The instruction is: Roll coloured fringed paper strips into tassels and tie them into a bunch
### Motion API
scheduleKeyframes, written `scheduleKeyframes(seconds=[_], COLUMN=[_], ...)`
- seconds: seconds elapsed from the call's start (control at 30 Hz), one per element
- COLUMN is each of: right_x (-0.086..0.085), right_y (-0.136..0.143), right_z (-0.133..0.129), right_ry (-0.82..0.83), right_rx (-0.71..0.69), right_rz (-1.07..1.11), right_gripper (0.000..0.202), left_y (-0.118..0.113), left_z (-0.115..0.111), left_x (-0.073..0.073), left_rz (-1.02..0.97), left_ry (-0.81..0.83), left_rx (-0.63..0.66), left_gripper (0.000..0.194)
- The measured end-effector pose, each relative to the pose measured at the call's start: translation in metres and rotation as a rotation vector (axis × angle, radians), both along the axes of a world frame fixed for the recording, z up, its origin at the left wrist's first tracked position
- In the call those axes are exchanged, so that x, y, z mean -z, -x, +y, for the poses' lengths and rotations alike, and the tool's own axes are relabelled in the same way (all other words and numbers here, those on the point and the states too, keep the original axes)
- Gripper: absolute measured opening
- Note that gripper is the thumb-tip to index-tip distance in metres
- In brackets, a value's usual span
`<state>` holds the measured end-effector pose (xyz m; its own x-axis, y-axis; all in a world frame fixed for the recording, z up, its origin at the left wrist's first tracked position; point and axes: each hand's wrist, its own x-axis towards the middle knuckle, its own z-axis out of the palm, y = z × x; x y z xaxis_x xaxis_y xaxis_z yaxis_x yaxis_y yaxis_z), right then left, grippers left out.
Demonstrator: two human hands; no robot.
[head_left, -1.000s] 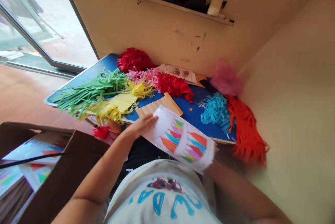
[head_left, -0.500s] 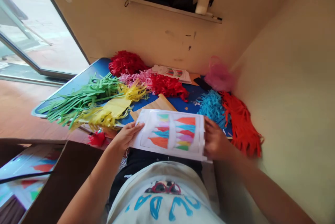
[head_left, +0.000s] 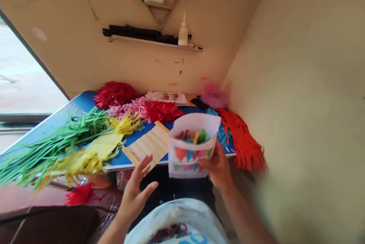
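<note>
My right hand [head_left: 219, 168] grips a white printed packet [head_left: 190, 155] by its right side, thumb across the front. The packet stands upright with its mouth gaping, and bright coloured material [head_left: 194, 136] shows inside; what that is exactly, I cannot make out. Coloured tassel shapes are printed on its front. To the left of the packet, my left hand [head_left: 137, 187] is open, fingers spread, touching nothing. Just beyond it, a creased tan paper sheet [head_left: 150, 142] lies at the front edge of the blue table [head_left: 85, 101].
Green [head_left: 64, 137] and yellow [head_left: 98, 152] fringed strips spread over the table's left side. Red [head_left: 115, 93] and pink [head_left: 128, 107] bunches sit behind. Orange fringe [head_left: 242, 139] hangs off the right edge by a blue bunch [head_left: 224, 135]. Printed sheets [head_left: 167, 97] lie against the wall. A shelf [head_left: 154, 42] holds a bottle [head_left: 183, 32].
The packet has gone from flat between both hands to upright with its mouth open, held by the right hand alone. My left hand has let go. The view has shifted right and up.
</note>
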<state>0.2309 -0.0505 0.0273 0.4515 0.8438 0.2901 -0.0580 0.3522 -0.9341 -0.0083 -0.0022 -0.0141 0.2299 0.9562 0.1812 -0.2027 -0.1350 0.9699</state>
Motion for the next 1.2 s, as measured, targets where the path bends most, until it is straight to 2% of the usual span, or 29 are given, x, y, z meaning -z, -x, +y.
scheduleKeyframes(seconds=[0.07, 0.13, 0.2, 0.27, 0.4, 0.5, 0.63, 0.73, 0.83, 0.93, 1.03, 1.13, 1.2], right_x=[0.013, 0.026, 0.034, 0.036, 0.040, 0.048, 0.063, 0.074, 0.080, 0.078, 0.075, 0.076, 0.079], right_y=[0.008, 0.018, 0.025, 0.025, 0.018, 0.016, 0.016, 0.017, 0.021, 0.025, 0.024, 0.018, 0.013], right_z=[-0.010, -0.017, -0.019, -0.016, -0.006, 0.000, 0.008, 0.013, 0.016, 0.019, 0.023, 0.027, 0.028], right_ry=[0.069, 0.080, 0.044, 0.028, 0.136, 0.155, 0.053, 0.060, 0.075, 0.092, 0.065, 0.027, 0.040], right_rx=[-0.095, -0.223, -0.283, -0.240, -0.078, -0.089, -0.084, -0.046, -0.030, -0.018, -0.028, -0.049, -0.063], right_rz=[-0.074, -0.098, -0.084, -0.101, -0.177, -0.091, 0.054, 0.047, -0.036, -0.076, -0.050, -0.077, -0.115], right_gripper=[0.079, 0.072, 0.062, 0.050, 0.030, 0.031, 0.047, 0.048, 0.043, 0.040, 0.043, 0.040, 0.037], left_y=[0.003, -0.003, -0.015, -0.027, -0.034, -0.029, -0.022, -0.022, -0.025, -0.025, -0.023, -0.019, -0.016], left_z=[0.006, 0.010, 0.012, 0.012, 0.013, 0.017, 0.024, 0.025, 0.025, 0.028, 0.033, 0.036, 0.037], left_x=[-0.015, -0.027, -0.032, -0.029, -0.013, -0.004, 0.002, 0.006, 0.009, 0.007, 0.006, 0.011, 0.016], left_rz=[0.092, 0.176, 0.241, 0.295, 0.343, 0.242, 0.118, -0.004, -0.081, -0.055, -0.038, -0.006, 0.029], left_ry=[-0.111, -0.114, -0.085, -0.077, -0.060, -0.017, 0.093, 0.227, 0.294, 0.222, 0.017, -0.149, -0.167], left_rx=[-0.014, -0.002, -0.026, -0.079, -0.160, -0.121, -0.020, 0.023, -0.025, -0.110, -0.182, -0.220, -0.217], left_gripper=[0.058, 0.037, 0.028, 0.028, 0.033, 0.041, 0.040, 0.037, 0.036, 0.035, 0.044, 0.049, 0.047])
